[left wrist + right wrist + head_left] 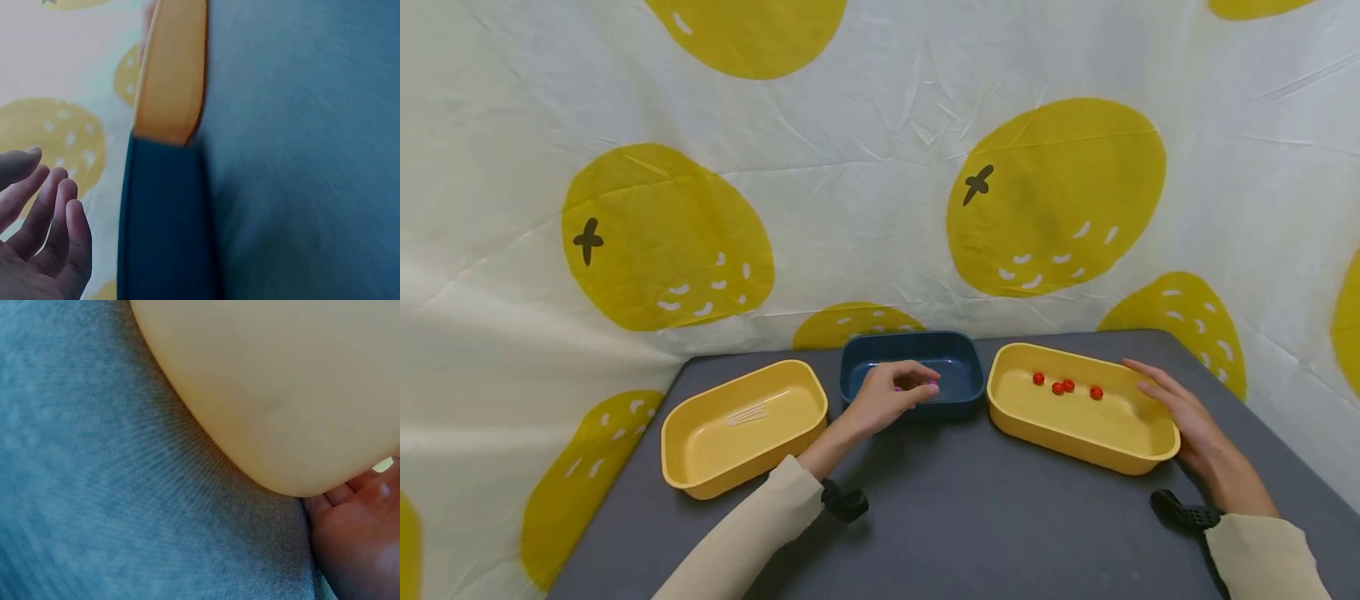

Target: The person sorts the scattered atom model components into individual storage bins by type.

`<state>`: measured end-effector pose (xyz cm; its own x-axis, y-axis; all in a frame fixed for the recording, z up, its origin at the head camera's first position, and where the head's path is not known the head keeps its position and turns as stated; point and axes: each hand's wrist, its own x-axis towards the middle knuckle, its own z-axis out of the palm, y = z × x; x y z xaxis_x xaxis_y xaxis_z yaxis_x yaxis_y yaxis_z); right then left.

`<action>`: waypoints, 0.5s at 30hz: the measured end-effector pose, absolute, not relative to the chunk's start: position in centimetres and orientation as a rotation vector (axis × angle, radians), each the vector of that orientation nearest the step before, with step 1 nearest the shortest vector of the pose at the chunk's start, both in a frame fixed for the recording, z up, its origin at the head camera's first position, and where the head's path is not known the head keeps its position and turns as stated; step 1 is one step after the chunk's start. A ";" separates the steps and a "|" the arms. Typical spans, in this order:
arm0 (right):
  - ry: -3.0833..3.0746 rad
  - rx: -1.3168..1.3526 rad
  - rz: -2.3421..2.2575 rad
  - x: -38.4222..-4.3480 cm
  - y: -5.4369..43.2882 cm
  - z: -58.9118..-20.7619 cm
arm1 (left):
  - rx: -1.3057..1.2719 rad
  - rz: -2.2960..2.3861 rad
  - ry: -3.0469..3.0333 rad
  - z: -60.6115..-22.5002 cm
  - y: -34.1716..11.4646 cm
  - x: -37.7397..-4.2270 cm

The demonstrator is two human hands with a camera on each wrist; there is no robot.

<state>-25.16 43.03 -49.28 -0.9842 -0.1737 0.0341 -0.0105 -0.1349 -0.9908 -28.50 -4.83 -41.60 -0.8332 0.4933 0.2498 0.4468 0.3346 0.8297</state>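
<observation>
My left hand [891, 392] hovers over the blue bin [958, 375], fingers loosely bent. In the left wrist view the thumb [19, 165] stands apart from the fingertips, with nothing visible between them. Small pink bits [934, 382] show beside the fingers in the head view; the hand partly hides them. At the right, my right hand [1187, 425] holds the end of a yellow bin [1075, 442], thumb over the rim and fingers along the outside. Several small red beads [1068, 386] lie in that bin. The right wrist view shows the palm [359, 544] against the bin's end.
Another yellow bin [715, 483] stands on the left, holding several thin pale sticks [747, 414]. All three bins are on a dark grey table [985, 517]. A white cloth [865, 217] with yellow fruit prints hangs behind the table.
</observation>
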 end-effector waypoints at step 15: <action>2.007 -0.159 -2.237 -25.2 43.6 -49.7 | 0.546 1.651 2.846 -39.2 -20.6 -27.4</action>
<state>-25.17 43.62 -49.70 -0.9858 -0.1676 -0.0095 0.0275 -0.1057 -0.9940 -27.45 -20.57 -39.21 -0.9282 0.1816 0.3248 0.3721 0.4615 0.8053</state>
